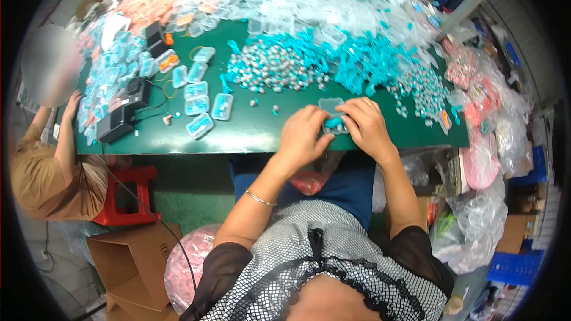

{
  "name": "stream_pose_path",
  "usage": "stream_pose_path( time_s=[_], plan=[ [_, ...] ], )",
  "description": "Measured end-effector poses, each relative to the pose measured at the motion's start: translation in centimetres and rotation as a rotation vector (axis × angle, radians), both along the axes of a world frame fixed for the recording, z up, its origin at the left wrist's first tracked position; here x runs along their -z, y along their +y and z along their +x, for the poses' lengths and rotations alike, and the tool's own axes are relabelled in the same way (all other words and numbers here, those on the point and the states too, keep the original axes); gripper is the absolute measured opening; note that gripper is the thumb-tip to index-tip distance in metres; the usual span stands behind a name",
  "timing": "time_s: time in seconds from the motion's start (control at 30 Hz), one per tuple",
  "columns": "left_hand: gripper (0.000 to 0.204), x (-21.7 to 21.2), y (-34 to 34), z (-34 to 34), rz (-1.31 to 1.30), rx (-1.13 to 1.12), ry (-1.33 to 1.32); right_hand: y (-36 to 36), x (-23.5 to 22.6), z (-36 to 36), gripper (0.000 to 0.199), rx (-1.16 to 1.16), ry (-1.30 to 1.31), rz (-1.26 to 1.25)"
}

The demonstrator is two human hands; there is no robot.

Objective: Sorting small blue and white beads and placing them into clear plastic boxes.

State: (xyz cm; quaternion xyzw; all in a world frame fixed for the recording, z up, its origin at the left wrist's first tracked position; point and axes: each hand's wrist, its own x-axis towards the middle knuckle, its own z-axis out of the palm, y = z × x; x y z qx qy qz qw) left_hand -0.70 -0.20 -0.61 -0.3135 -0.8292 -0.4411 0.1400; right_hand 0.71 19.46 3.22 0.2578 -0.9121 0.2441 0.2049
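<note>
At the table's near edge, a small clear plastic case (331, 104) stands with its lid raised and blue pieces (335, 123) inside. My left hand (302, 135) closes on its left side, thumb and fingertips against the rim. From the right, my right hand (366, 126) grips the case, its bent fingers reaching over the contents and partly hiding them. Beyond my hands lie a pile of small white-and-blue bulb-shaped pieces (270, 68) and a heap of soft blue strips (366, 62). Several filled cases (197, 105) lie to the left.
Black boxy devices (116, 123) with a cable stand left on the green table (256, 134). Empty clear cases (279, 0) are heaped along the far side. A person (56, 172) sits at the left by a red stool (134, 196). Plastic bags (476, 226) crowd the right.
</note>
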Motion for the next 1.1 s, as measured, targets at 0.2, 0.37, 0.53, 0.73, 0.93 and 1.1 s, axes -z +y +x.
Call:
stream_pose_path(
  time_s=[0.2,0.37,0.53,0.73,0.93,1.1],
  plan=[
    [0.040,0.4,0.8,1.2,0.031,0.022,0.022,0.7,0.1,-0.3,0.024,0.168,0.032,0.189],
    [0.041,0.4,0.8,2.4,0.000,0.021,-0.039,1.2,1.0,-0.1,0.026,0.169,0.012,0.248],
    [0.046,1.1,0.5,1.6,0.024,0.012,0.013,1.5,1.1,-0.8,0.025,0.121,-0.083,0.093],
    [0.072,-0.8,0.1,0.8,0.025,-0.045,-0.095,1.1,0.8,-1.6,0.013,-0.053,-0.030,-0.102],
    [0.035,0.0,0.9,0.6,-0.054,0.025,0.014,2.1,0.0,1.6,0.030,-0.079,-0.020,0.074],
    [0.024,0.1,1.2,1.3,-0.027,-0.021,0.088,1.6,2.5,2.0,0.032,-0.053,0.052,0.019]
  ],
)
